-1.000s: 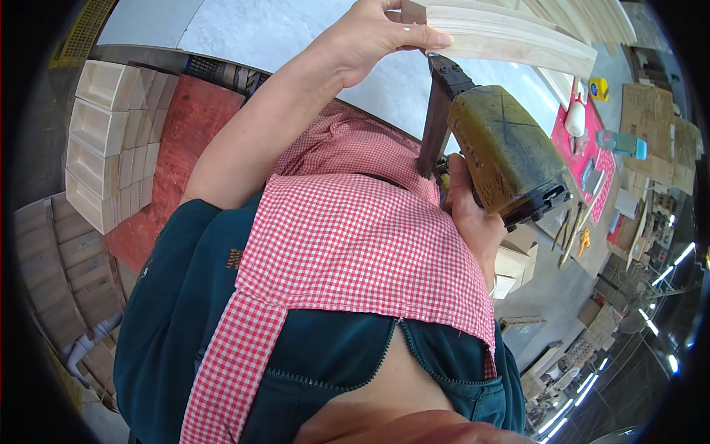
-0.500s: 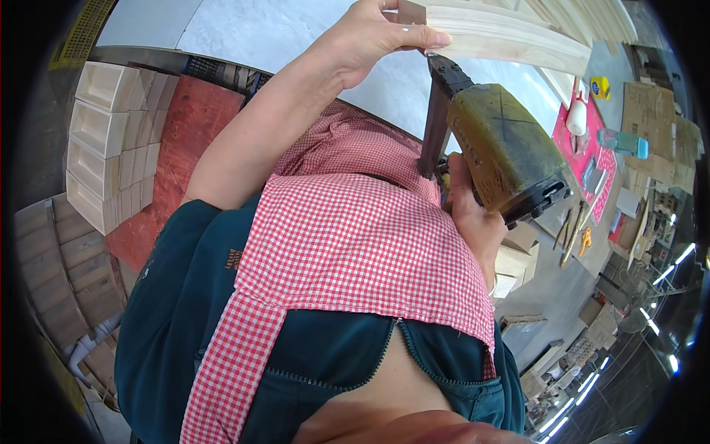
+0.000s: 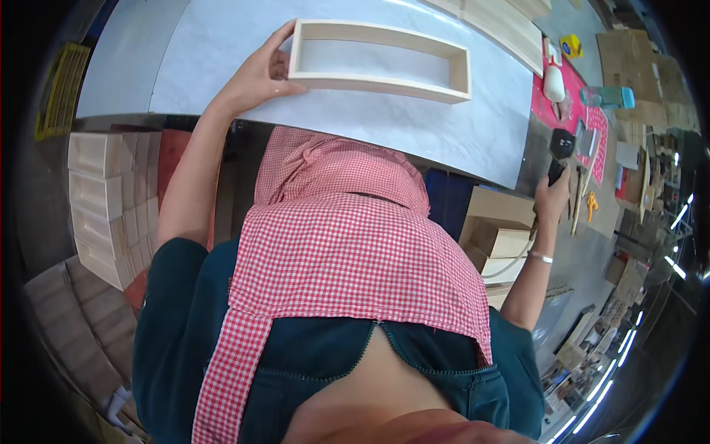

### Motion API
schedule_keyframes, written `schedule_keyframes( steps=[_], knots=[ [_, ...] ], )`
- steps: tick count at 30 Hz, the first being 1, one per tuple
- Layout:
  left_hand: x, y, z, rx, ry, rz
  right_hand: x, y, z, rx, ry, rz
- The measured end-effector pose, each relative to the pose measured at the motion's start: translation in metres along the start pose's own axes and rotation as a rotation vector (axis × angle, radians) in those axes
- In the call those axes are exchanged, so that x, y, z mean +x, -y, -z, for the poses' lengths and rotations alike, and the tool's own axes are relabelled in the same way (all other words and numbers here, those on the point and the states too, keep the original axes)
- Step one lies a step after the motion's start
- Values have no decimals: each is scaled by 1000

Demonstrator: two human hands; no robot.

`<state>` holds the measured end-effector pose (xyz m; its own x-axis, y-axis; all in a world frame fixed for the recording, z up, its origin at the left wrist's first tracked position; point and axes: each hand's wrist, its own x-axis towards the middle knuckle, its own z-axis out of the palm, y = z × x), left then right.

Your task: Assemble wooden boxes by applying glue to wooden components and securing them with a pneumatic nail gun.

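A long, narrow rectangular wooden frame [image 3: 381,86] of pale wood lies on the white marble-patterned table [image 3: 473,140]. My left hand [image 3: 255,78] grips its left short end, thumb along the near side and forefinger at the far corner. Through the frame the tabletop shows. Off to the right, past the table's corner, my right hand [image 3: 553,198] is closed round the handle of a nail gun [image 3: 562,144], seen end-on, dark and partly foreshortened. A thin hose [image 3: 518,259] runs down beside the right forearm.
Stacked wooden boxes [image 3: 96,196] stand at the left near a red board [image 3: 171,159]. Long pale wood strips [image 3: 495,29] lie at the table's far right. Beyond are a white bottle [image 3: 553,83], a yellow tape measure [image 3: 570,46], a teal bottle [image 3: 614,97] and orange-handled scissors [image 3: 592,203].
The nail gun has swung from the frame's corner out to the right in my right hand. My left hand has lowered the frame flat onto the table, farther left.
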<state>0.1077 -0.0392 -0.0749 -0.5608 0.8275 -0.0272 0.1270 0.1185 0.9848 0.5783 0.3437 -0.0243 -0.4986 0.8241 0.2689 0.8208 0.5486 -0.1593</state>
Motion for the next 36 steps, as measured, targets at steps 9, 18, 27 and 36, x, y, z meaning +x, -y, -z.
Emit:
schedule_keyframes(
  steps=[9,18,27,36],
  knots=[
    [0,-9,-4,108,-106,125,33,-59,-29,-405,197,-157],
    [-40,-14,2,3,-680,233,181,-14,-90,133,-349,23],
    [-53,-37,-11,108,-813,252,248,-27,-139,68,-54,-310],
    [-39,-38,-84,748,-414,-506,181,68,-55,1004,-363,-441]
  ],
)
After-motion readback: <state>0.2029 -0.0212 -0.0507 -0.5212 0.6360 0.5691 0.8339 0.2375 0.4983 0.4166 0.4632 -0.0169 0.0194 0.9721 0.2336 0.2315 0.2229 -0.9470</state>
